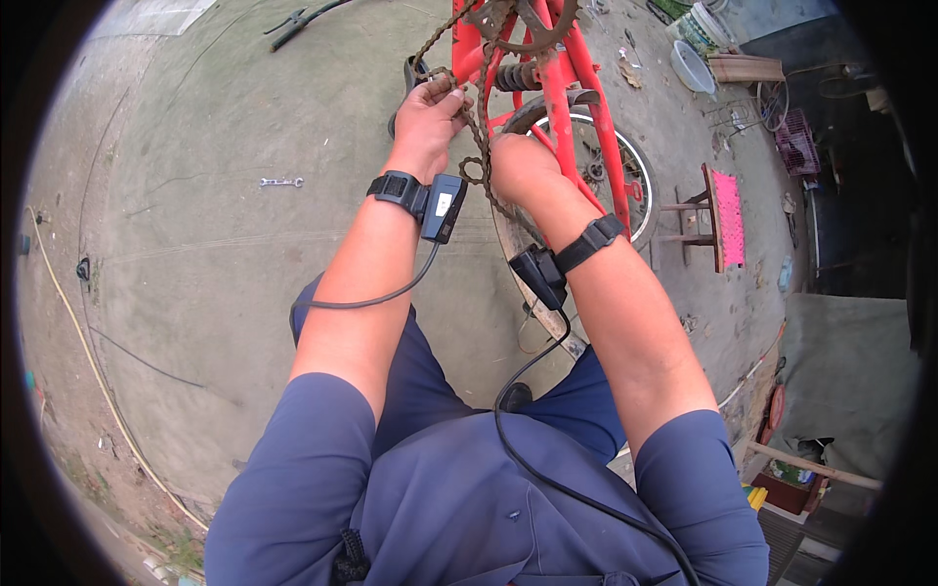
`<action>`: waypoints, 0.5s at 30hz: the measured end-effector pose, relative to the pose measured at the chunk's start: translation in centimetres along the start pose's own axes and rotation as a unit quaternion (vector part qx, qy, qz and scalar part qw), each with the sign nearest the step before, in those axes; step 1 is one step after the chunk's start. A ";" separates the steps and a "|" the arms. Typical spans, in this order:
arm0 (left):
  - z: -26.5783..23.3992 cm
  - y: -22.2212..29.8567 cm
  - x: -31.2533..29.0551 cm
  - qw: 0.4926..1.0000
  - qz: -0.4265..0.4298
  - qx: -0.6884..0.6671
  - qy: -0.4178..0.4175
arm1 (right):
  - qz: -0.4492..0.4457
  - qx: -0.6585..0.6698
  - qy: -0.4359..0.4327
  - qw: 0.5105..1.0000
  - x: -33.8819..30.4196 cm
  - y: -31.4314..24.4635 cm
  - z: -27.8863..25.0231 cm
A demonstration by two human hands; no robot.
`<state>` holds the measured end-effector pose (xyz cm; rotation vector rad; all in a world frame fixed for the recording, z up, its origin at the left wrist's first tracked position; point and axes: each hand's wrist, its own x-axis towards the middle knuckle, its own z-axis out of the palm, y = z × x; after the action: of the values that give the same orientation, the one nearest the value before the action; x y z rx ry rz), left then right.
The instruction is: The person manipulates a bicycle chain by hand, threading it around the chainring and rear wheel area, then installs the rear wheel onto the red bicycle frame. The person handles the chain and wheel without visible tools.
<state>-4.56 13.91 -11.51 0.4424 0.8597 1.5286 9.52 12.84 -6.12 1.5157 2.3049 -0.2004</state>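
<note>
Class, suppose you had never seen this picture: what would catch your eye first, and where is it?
The red bicycle frame at top centre stands out against the grey concrete ground. Just below it, the left hand grips a rusty chain, with the right hand beside it. A bright pink-topped stool sits to the right.

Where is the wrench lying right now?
In the head view, the wrench lies on the concrete floor at the person's left, apart from the left hand that grips the bicycle chain.

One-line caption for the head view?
Both hands, left and right, grip a rusty chain on a red bicycle frame.
</note>
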 end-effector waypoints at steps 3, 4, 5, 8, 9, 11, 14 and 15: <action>0.1 -0.4 -0.3 0.998 -0.051 0.042 -0.017 | 0.013 0.040 0.029 0.999 0.3 0.1 -0.1; 0.1 -0.6 -0.5 0.996 -0.059 0.053 -0.028 | 0.021 0.053 0.044 0.997 0.3 0.0 -0.2; 0.1 -0.8 -0.6 0.995 -0.066 0.066 -0.039 | 0.029 0.064 0.056 0.996 0.4 0.0 -0.2; 0.0 -1.1 -1.0 0.987 -0.064 0.132 -0.072 | 0.063 0.088 0.055 0.993 0.4 -0.2 -0.5; -0.1 -1.1 -1.1 0.981 -0.045 0.168 -0.091 | 0.073 0.102 0.057 0.990 0.4 -0.3 -0.6; -0.3 -1.0 -1.4 0.963 -0.028 0.246 -0.106 | 0.090 0.120 0.063 0.987 0.2 -0.4 -0.8; -1.1 -1.1 -3.0 0.906 0.029 0.406 -0.118 | 0.123 0.146 0.063 0.980 0.1 -0.7 -0.9; -1.5 -1.3 -3.9 0.827 0.180 0.523 -0.102 | 0.123 0.157 0.072 0.977 0.0 -0.7 -0.9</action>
<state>-4.09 9.71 -12.65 1.6143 1.4623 1.1658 8.69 12.88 -5.31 2.0173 2.2446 -0.4164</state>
